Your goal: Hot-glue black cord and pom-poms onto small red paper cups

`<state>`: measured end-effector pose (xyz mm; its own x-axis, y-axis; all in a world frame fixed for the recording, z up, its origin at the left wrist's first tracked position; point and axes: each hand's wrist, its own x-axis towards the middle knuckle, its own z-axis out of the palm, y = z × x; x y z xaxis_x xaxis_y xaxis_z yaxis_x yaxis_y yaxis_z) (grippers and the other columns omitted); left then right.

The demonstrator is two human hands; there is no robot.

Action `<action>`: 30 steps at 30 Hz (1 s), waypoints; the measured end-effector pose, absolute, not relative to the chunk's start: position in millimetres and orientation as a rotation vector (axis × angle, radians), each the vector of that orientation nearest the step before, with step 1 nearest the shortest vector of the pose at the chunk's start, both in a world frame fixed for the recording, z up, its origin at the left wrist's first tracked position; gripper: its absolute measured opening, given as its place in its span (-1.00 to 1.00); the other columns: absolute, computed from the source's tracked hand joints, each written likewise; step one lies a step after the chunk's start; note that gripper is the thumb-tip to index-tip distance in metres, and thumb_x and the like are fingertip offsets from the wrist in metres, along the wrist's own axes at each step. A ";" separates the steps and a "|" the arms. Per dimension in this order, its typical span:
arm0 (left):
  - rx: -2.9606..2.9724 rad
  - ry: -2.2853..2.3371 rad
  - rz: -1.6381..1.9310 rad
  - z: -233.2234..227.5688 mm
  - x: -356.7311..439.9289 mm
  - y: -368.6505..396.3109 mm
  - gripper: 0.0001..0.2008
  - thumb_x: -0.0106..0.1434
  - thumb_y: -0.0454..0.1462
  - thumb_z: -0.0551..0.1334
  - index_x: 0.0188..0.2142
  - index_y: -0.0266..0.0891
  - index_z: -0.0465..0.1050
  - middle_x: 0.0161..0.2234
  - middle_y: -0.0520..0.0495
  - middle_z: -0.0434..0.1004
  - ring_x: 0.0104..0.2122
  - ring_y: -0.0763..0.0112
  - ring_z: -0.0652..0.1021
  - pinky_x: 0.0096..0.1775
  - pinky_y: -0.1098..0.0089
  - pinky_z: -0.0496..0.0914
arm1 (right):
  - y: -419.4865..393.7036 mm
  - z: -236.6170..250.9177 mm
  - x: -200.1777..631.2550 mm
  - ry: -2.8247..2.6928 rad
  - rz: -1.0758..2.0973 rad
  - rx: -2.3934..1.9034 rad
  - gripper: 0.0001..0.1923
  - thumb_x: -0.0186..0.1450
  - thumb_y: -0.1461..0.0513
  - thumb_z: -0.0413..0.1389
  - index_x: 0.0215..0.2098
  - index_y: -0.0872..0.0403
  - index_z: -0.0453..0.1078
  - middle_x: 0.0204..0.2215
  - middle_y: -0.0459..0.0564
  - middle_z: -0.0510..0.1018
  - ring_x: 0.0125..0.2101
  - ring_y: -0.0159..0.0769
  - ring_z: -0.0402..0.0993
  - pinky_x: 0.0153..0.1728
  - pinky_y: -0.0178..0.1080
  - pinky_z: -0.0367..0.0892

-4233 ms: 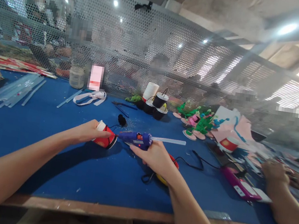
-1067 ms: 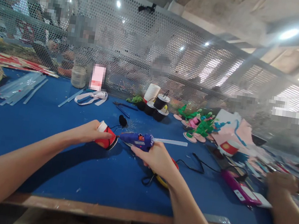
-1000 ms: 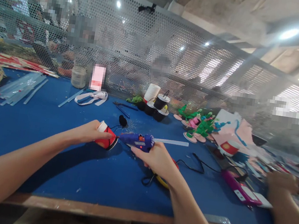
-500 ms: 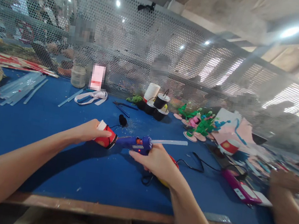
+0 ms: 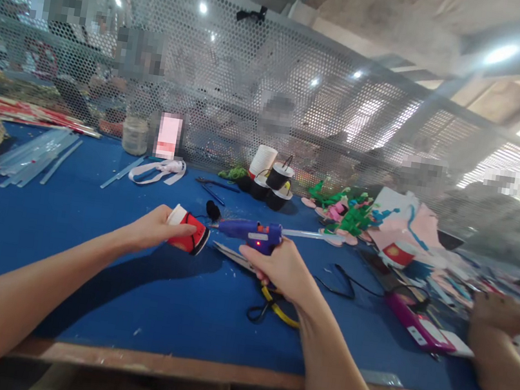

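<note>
My left hand is closed round a red and white paper cup, which is tilted with its dark-edged end toward the right. A blue hot glue gun is gripped in my right hand; its red light glows and a clear glue stick pokes out of its back. The gun's nozzle points left, just above and right of the cup's end, seemingly apart from it. Behind the cup lies a small black fuzzy ball. Below the gun, partly hidden by my right hand, are scissors with yellow and black handles.
Pliers, white ribbon, glue sticks and small black-topped cups lie toward the mesh partition. Green and pink crafts and a purple power strip are at right, near another person's hand.
My right hand has drawn the glue gun up and to the right, so its nozzle is away from the cup's end. The scissors show more now. The cup has turned slightly.
</note>
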<state>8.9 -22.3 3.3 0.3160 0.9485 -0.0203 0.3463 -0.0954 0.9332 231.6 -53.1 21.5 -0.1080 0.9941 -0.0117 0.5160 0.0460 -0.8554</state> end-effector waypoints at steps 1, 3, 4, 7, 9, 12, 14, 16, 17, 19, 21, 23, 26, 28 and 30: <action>1.656 1.180 0.810 3.5 8.7 -23.1 -0.70 -0.05 -0.10 0.22 -0.67 -0.30 0.28 -0.71 0.11 0.20 -0.66 0.59 0.16 -0.59 0.50 0.02 | -50.3 21.6 233.5 -1.636 0.982 -1.500 -0.79 0.01 0.14 0.11 -0.60 0.11 0.24 -0.84 -0.23 0.22 -0.80 -0.51 0.12 -0.75 -0.40 0.10; 1.720 1.161 0.824 3.6 8.6 -24.9 -0.68 -0.04 -0.09 0.21 -0.68 -0.29 0.27 -0.71 0.11 0.17 -0.65 0.59 0.15 -0.60 0.49 0.01 | -43.9 20.7 238.0 -1.535 0.961 -1.423 -0.78 -0.01 0.13 0.13 -0.55 0.12 0.25 -0.78 -0.22 0.28 -0.75 -0.51 0.16 -0.71 -0.39 0.14; 1.755 1.157 0.826 3.5 8.8 -25.8 -0.67 -0.03 -0.08 0.20 -0.69 -0.29 0.25 -0.71 0.12 0.14 -0.65 0.59 0.13 -0.60 0.49 0.00 | -40.0 19.9 240.6 -1.497 0.919 -1.397 -0.77 -0.02 0.13 0.14 -0.54 0.13 0.26 -0.74 -0.20 0.31 -0.73 -0.50 0.19 -0.69 -0.39 0.16; 1.843 1.170 0.841 3.3 10.3 -28.6 -0.64 0.00 -0.06 0.16 -0.70 -0.26 0.17 -0.72 0.14 0.04 -0.66 0.60 0.08 -0.61 0.48 -0.05 | -24.7 16.3 249.1 -1.463 0.766 -1.421 -0.75 0.00 0.11 0.13 -0.53 0.15 0.29 -0.66 -0.14 0.39 -0.67 -0.49 0.24 -0.62 -0.38 0.20; 1.886 1.202 0.841 3.4 11.9 -30.3 -0.62 0.01 -0.06 0.15 -0.72 -0.24 0.11 -0.72 0.15 -0.01 -0.67 0.61 0.04 -0.62 0.48 -0.08 | -11.3 12.4 254.9 -1.497 0.722 -1.533 -0.75 0.07 0.11 0.08 -0.54 0.15 0.28 -0.66 -0.12 0.39 -0.67 -0.48 0.26 -0.63 -0.39 0.20; 1.934 1.243 0.814 3.4 13.8 -32.5 -0.62 0.02 -0.05 0.14 -0.71 -0.23 0.09 -0.73 0.16 -0.04 -0.67 0.61 0.03 -0.62 0.46 -0.09 | 10.7 3.1 263.4 -1.547 0.692 -1.697 -0.72 0.14 0.10 0.02 -0.59 0.14 0.24 -0.71 -0.11 0.35 -0.72 -0.49 0.24 -0.66 -0.40 0.19; 1.951 1.257 0.800 3.1 14.4 -33.8 -0.63 0.01 -0.05 0.14 -0.71 -0.22 0.09 -0.73 0.15 -0.03 -0.68 0.60 0.04 -0.62 0.46 -0.10 | 23.5 -5.0 269.0 -1.561 0.660 -1.768 -0.70 0.12 0.08 0.05 -0.61 0.13 0.23 -0.77 -0.14 0.30 -0.75 -0.48 0.24 -0.68 -0.40 0.17; 1.961 1.262 0.794 3.1 14.8 -35.0 -0.63 0.00 -0.06 0.15 -0.71 -0.22 0.07 -0.73 0.15 -0.03 -0.68 0.60 0.04 -0.62 0.46 -0.10 | 33.0 -12.9 273.6 -1.591 0.617 -1.840 -0.68 0.11 0.07 0.06 -0.65 0.13 0.22 -0.80 -0.13 0.29 -0.76 -0.45 0.26 -0.68 -0.39 0.15; 1.965 1.260 0.795 3.3 14.9 -35.5 -0.63 0.00 -0.06 0.15 -0.72 -0.21 0.06 -0.73 0.16 -0.04 -0.68 0.61 0.03 -0.62 0.46 -0.10 | 36.3 -15.9 275.1 -1.611 0.581 -1.875 -0.66 0.11 0.08 0.07 -0.68 0.12 0.22 -0.80 -0.12 0.29 -0.74 -0.42 0.28 -0.68 -0.38 0.15; 1.977 1.244 0.801 4.1 15.5 -36.6 -0.62 0.00 -0.07 0.15 -0.72 -0.21 0.04 -0.73 0.16 -0.05 -0.68 0.61 0.03 -0.62 0.46 -0.09 | 39.9 -18.8 275.5 -1.652 0.477 -1.935 -0.63 0.09 0.10 0.10 -0.75 0.12 0.21 -0.79 -0.06 0.31 -0.67 -0.34 0.35 -0.64 -0.35 0.16; 1.988 1.235 0.804 5.2 16.4 -37.7 -0.62 0.00 -0.08 0.14 -0.72 -0.21 0.03 -0.73 0.16 -0.06 -0.67 0.60 0.02 -0.62 0.46 -0.08 | 38.8 -16.2 271.1 -1.677 0.342 -1.974 -0.67 0.05 0.16 0.15 -0.77 0.13 0.23 -0.70 0.04 0.39 -0.51 -0.24 0.41 -0.54 -0.32 0.20; 2.000 1.234 0.801 6.1 17.4 -38.6 -0.63 0.01 -0.08 0.14 -0.73 -0.21 0.04 -0.73 0.16 -0.06 -0.67 0.60 0.03 -0.62 0.46 -0.07 | 32.1 -7.5 261.4 -1.691 0.215 -1.977 -0.77 0.05 0.22 0.16 -0.69 0.15 0.32 -0.52 0.15 0.46 -0.33 -0.15 0.40 -0.41 -0.26 0.22; 2.047 1.226 0.795 6.3 18.2 -38.8 -0.63 0.03 -0.08 0.11 -0.72 -0.20 0.04 -0.73 0.15 -0.04 -0.67 0.59 0.04 -0.61 0.46 -0.06 | 10.5 11.6 237.6 -1.817 0.144 -1.829 -0.80 0.12 0.16 0.11 -0.56 0.12 0.40 -0.38 0.10 0.46 -0.26 -0.20 0.36 -0.28 -0.23 0.21; 2.107 1.208 0.788 5.4 18.2 -38.3 -0.63 0.06 -0.08 0.09 -0.72 -0.21 0.05 -0.72 0.15 -0.03 -0.66 0.58 0.06 -0.61 0.46 -0.04 | -8.8 22.1 218.0 -1.957 0.245 -1.515 -0.78 0.15 0.12 0.07 -0.48 0.11 0.41 -0.44 0.00 0.46 -0.36 -0.31 0.36 -0.30 -0.27 0.22; 2.165 1.201 0.789 4.0 18.1 -37.6 -0.64 0.09 -0.07 0.07 -0.69 -0.21 0.09 -0.71 0.15 -0.01 -0.66 0.57 0.08 -0.60 0.47 -0.02 | -26.8 26.3 198.9 -2.009 0.373 -1.304 -0.82 0.12 0.14 0.11 -0.48 0.10 0.41 -0.46 -0.05 0.45 -0.41 -0.37 0.35 -0.34 -0.31 0.23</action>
<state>18.1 -37.6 4.0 0.4325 0.8717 0.2305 0.5578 -0.4595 0.6912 198.9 -26.8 26.3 -0.2458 0.8830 0.3998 0.6806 0.4509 -0.5775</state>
